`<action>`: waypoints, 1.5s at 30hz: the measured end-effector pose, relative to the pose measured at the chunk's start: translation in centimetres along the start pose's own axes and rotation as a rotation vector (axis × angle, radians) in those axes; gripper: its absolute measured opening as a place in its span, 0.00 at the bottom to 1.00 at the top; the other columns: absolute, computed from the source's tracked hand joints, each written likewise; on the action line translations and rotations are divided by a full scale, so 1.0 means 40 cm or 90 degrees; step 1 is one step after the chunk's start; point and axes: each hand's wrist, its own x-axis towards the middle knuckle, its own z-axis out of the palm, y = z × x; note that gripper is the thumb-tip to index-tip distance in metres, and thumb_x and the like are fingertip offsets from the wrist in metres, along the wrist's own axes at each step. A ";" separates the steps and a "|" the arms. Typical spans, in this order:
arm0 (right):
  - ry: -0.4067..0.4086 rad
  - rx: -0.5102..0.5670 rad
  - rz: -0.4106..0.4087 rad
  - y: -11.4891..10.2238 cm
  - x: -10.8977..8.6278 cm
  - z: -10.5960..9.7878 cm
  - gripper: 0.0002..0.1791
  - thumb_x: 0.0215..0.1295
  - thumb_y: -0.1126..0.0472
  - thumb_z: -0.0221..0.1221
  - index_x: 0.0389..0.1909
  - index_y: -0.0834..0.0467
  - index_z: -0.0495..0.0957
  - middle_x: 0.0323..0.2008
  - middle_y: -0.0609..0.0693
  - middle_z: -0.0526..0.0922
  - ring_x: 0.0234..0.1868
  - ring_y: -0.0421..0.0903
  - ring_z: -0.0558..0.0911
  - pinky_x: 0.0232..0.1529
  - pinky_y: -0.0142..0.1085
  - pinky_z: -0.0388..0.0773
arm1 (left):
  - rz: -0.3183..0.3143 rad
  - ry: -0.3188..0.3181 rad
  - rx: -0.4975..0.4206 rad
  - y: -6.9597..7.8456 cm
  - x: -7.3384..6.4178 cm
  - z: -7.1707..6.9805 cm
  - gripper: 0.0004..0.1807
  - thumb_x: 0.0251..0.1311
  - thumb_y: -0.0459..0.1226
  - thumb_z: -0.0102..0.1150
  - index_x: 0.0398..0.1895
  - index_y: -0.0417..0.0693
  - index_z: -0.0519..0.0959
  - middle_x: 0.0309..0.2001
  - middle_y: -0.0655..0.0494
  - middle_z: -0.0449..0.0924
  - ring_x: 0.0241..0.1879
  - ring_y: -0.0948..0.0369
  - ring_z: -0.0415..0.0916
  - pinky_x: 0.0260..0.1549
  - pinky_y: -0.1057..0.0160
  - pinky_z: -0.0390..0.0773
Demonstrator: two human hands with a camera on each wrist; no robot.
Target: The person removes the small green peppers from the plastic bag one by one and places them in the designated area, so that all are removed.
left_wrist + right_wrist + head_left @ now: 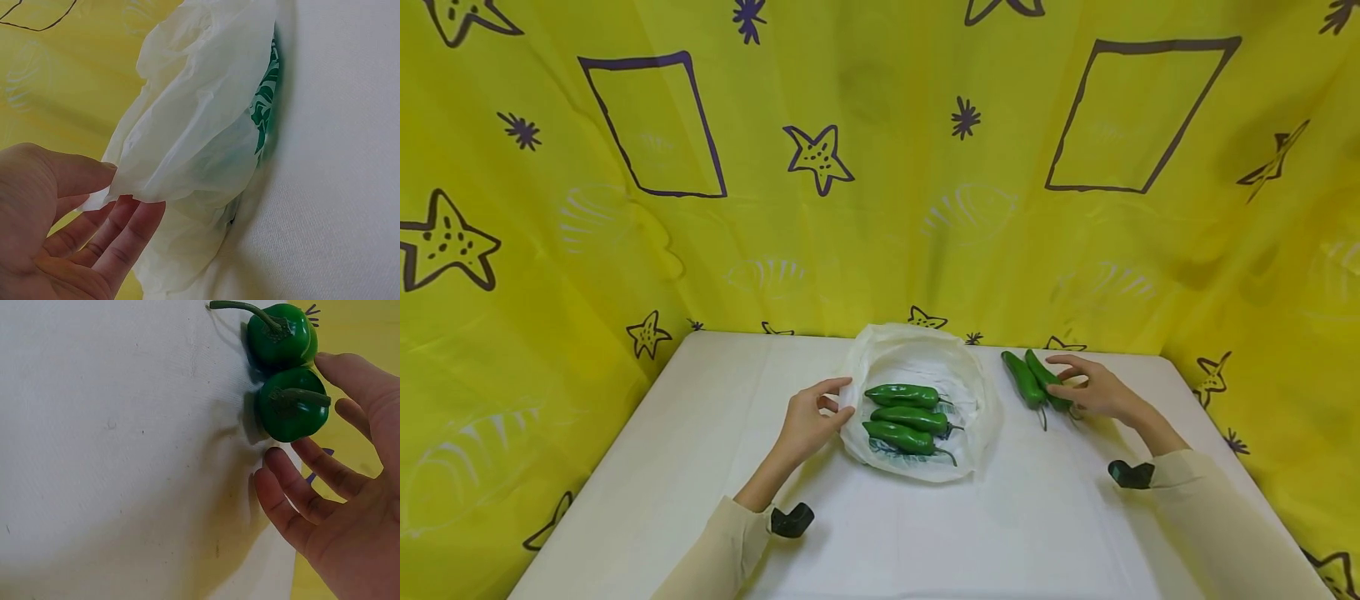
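A thin, whitish plastic bag (988, 417) lies with its mouth spread wide, and three green peppers (904, 414) lie side by side inside. My left hand (811, 421) pinches the bag's left rim between thumb and fingers; the left wrist view shows the plastic (194, 119) between them. On the table to the right of the bag are two more green peppers, a left one (1024, 379) and a right one (1043, 372). Around the right one my right hand (1096, 390) spreads its fingers. In the right wrist view the thumb is close to that pepper (294, 406); whether it touches cannot be told.
A white-covered table (715, 467) bears everything. Yellow curtains (880, 250) printed with stars and shells rise at its back and sides. Dark wrist cameras (792, 520) sit at both sleeves. Green leaf print (265, 100) shows on the bag's side.
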 end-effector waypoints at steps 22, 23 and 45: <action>-0.037 -0.028 -0.006 -0.020 -0.014 -0.020 0.40 0.72 0.50 0.63 0.76 0.62 0.57 0.63 0.76 0.70 0.55 0.69 0.81 0.46 0.53 0.84 | 0.019 0.007 -0.011 -0.006 0.002 0.002 0.24 0.56 0.26 0.72 0.59 0.42 0.83 0.47 0.44 0.84 0.33 0.58 0.82 0.22 0.68 0.80; -0.035 -0.030 -0.006 -0.021 -0.015 -0.020 0.40 0.72 0.50 0.64 0.76 0.62 0.57 0.63 0.76 0.70 0.55 0.69 0.81 0.46 0.53 0.84 | 0.019 0.007 -0.012 -0.006 0.002 0.002 0.24 0.56 0.26 0.72 0.58 0.42 0.83 0.47 0.44 0.84 0.33 0.58 0.82 0.22 0.68 0.80; -0.017 -0.103 -0.082 -0.086 -0.012 -0.072 0.39 0.72 0.51 0.64 0.76 0.61 0.59 0.64 0.74 0.71 0.56 0.72 0.79 0.48 0.61 0.81 | 0.021 0.009 -0.006 -0.004 0.000 -0.001 0.24 0.56 0.26 0.72 0.58 0.41 0.83 0.48 0.43 0.84 0.33 0.57 0.83 0.23 0.68 0.80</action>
